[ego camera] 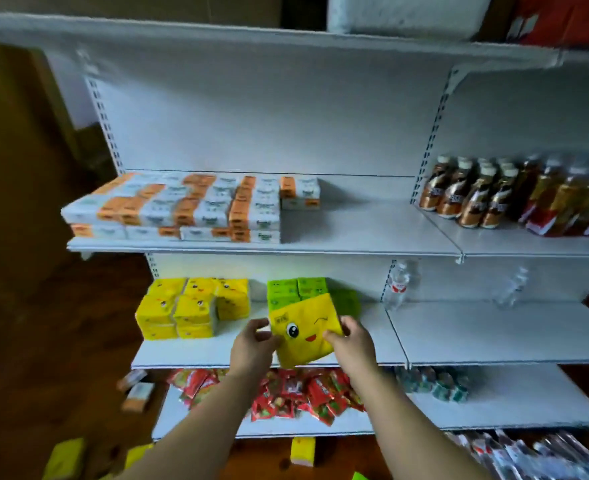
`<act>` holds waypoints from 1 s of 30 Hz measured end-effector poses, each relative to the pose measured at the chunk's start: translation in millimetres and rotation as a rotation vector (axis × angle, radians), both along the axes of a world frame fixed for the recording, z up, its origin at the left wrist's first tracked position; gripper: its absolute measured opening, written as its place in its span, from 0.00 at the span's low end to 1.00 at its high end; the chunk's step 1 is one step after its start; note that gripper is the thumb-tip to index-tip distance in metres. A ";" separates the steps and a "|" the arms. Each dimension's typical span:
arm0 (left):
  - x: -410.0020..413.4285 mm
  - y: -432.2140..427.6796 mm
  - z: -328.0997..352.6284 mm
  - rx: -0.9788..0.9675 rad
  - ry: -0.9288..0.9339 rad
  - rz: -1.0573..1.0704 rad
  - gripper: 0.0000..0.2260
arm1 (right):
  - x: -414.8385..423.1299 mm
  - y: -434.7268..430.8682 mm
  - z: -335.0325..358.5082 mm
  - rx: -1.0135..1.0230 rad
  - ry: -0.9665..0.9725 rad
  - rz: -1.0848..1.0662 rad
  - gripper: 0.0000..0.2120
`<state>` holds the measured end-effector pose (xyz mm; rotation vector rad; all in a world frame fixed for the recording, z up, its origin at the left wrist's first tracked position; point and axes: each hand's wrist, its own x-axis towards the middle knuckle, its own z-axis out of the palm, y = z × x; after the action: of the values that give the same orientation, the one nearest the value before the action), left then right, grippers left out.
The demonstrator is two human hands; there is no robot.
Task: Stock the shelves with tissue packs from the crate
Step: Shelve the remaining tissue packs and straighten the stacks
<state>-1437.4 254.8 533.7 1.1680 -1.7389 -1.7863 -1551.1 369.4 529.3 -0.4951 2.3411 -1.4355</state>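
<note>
I hold a yellow tissue pack (303,330) with a winking cartoon face between both hands, just above the front of the second white shelf (199,351). My left hand (253,344) grips its left edge and my right hand (350,339) grips its right edge. Behind the pack stand green tissue packs (295,289). To the left on the same shelf sits a group of yellow tissue packs (189,310). White-and-orange tissue packs (189,206) fill the left of the shelf above. No crate is in view.
Brown bottles (473,192) stand on the upper right shelf. Clear water bottles (398,284) stand at the right on the second shelf. Red snack packets (293,393) lie on the lowest shelf. Loose tissue packs (301,450) lie on the dark floor below.
</note>
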 end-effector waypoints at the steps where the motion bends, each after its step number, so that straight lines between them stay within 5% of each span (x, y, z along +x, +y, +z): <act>1: 7.6 -13.7 0.0 -0.007 -0.004 0.038 0.15 | 4.3 -17.0 -1.8 0.013 0.001 0.028 0.05; 7: 30.4 -100.3 -14.5 -0.002 -0.017 0.138 0.18 | 14.2 -115.7 -19.1 0.062 -0.040 0.125 0.06; 15: 27.0 -197.7 -66.3 -0.010 -0.137 0.177 0.06 | 6.2 -212.9 -72.3 0.146 -0.117 0.146 0.06; 30: -48.8 -309.6 -264.9 0.153 -0.210 0.134 0.17 | -62.7 -337.3 -281.6 0.346 -0.249 0.054 0.06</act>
<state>-1486.2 -54.8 268.8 1.5467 -1.6119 -1.7959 -1613.8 32.0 247.6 -0.2640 2.2848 -0.9740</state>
